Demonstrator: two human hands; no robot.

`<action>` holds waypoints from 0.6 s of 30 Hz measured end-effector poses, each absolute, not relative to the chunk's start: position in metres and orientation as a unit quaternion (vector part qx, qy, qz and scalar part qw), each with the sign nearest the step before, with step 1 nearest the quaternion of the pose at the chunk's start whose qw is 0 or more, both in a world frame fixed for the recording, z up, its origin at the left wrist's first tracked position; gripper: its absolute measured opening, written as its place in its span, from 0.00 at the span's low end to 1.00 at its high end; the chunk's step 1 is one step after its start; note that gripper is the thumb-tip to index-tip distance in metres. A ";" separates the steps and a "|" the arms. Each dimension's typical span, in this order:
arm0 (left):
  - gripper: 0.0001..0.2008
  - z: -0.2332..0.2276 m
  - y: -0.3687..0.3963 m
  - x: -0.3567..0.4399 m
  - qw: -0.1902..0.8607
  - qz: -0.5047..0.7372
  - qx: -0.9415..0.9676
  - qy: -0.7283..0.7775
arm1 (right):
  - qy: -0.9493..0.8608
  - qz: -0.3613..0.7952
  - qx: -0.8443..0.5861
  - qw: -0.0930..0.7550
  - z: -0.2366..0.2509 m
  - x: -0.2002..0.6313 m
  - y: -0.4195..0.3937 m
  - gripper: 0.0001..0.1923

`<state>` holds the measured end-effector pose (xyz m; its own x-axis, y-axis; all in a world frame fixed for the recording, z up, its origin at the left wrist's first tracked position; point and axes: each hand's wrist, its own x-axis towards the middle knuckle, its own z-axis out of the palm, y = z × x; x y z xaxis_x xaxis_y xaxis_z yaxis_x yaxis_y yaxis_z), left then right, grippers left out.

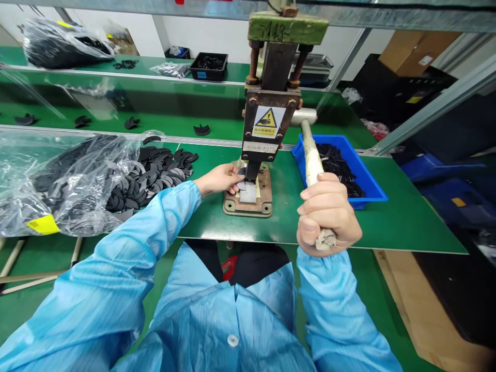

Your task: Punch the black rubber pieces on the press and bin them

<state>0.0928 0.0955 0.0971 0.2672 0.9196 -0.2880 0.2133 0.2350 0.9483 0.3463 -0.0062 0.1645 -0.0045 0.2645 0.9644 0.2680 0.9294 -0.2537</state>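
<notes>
A hand press (pixel 270 111) with a green top and a yellow warning sticker stands on the green table (pixel 395 222). My right hand (pixel 325 212) is closed around the end of its long wrapped lever (pixel 312 157), pulled down toward me. My left hand (pixel 220 179) holds a small black curved part (pixel 242 172) at the press base (pixel 248 199), right under the ram. Both arms wear light blue sleeves.
A clear plastic bag (pixel 58 181) with many black curved parts lies at the left, more spilling beside it (pixel 163 165). A blue bin (pixel 341 168) with black parts sits right of the press. A black tray (pixel 209 66) and another bag rest on the far shelf. Cardboard lies on the floor at the right.
</notes>
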 end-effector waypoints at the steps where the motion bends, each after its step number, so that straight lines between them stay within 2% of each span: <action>1: 0.15 0.098 0.097 0.094 0.585 0.300 0.539 0.527 | -0.710 -0.002 -0.184 0.680 0.165 0.346 -0.006 0.16; 12: 0.18 0.083 0.124 0.093 0.645 0.261 0.504 0.512 | -0.705 0.000 -0.183 0.685 0.164 0.346 -0.006 0.15; 18: 0.14 0.087 0.122 0.100 0.639 0.251 0.492 0.536 | -0.702 -0.011 -0.172 0.691 0.165 0.346 -0.004 0.13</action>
